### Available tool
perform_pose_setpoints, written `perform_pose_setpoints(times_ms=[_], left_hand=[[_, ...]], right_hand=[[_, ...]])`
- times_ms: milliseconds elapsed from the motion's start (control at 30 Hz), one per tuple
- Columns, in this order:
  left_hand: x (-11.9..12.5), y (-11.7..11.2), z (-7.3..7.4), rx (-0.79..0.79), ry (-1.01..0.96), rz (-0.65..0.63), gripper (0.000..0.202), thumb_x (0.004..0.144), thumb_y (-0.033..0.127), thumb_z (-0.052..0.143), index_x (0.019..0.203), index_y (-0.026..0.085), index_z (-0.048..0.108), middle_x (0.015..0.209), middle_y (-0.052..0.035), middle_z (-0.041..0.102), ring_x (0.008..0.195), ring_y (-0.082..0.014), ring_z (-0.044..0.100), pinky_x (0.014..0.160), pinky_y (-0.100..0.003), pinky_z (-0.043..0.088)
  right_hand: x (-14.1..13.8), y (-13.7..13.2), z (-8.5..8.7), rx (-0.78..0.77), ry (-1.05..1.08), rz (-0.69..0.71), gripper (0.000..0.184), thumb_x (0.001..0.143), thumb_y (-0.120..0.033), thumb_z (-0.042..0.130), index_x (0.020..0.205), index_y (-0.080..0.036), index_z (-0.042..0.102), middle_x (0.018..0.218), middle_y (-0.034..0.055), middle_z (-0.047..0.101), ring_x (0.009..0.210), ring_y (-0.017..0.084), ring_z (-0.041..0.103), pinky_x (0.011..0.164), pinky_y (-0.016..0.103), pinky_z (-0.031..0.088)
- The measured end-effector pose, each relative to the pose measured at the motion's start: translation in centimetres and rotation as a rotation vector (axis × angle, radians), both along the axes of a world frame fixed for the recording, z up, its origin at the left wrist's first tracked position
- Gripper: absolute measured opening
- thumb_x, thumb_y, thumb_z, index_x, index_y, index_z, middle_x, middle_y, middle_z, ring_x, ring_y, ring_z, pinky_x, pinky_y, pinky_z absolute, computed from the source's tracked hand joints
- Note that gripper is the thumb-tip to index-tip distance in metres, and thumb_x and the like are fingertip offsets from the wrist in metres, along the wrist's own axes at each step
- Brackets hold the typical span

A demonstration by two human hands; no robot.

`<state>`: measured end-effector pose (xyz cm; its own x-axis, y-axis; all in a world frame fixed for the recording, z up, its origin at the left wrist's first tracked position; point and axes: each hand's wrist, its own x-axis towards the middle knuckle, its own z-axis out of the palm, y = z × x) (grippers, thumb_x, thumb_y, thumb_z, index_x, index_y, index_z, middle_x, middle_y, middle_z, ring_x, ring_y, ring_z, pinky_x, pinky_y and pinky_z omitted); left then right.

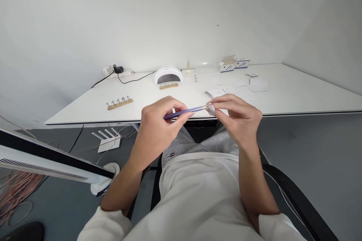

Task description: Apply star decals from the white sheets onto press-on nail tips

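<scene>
A seated person's left hand [158,124] pinches one slim purple stick [185,112] near its middle while the right hand [237,116] closes its fingertips on a small clear piece [210,109] at the stick's tip, both hands clamped and held together above the lap, just short of the white counter [296,94]. On the counter sit one white dome-shaped lamp [168,75], two wooden holder strips [120,103], the nearer carrying five clips, one small bottle [188,68], two blue-and-white boxes [233,64] and several scattered white sheets [240,84].
</scene>
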<state>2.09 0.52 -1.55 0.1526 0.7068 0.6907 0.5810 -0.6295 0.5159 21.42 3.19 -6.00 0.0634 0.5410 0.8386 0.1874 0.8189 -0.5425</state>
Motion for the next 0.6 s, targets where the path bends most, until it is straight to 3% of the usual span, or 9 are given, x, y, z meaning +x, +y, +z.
perform_pose_setpoints(times_ms=[333,600], left_hand=[[-0.1,0.1,0.09,0.0,0.021,-0.022,0.01,0.079,0.022,0.072,0.073,0.02,0.065,0.063,0.0042,0.06,0.054,-0.0065,0.049,0.047,-0.019,0.039],[-0.43,-0.07,0.42,0.064,0.007,-0.033,0.004,0.08,0.019,0.071,0.078,0.02,0.067,0.072,0.0028,0.063,0.06,-0.007,0.053,0.049,-0.02,0.041]], right_hand=[[0.15,0.33,-0.13,0.058,-0.006,-0.011,0.029,0.079,-0.005,0.071,0.088,-0.032,0.079,0.085,0.0013,0.073,0.079,0.019,0.068,0.068,0.035,0.054],[0.14,0.46,-0.3,0.004,0.017,0.037,0.031,0.076,-0.002,0.071,0.087,-0.03,0.079,0.084,0.0021,0.072,0.079,0.018,0.066,0.07,0.036,0.052]])
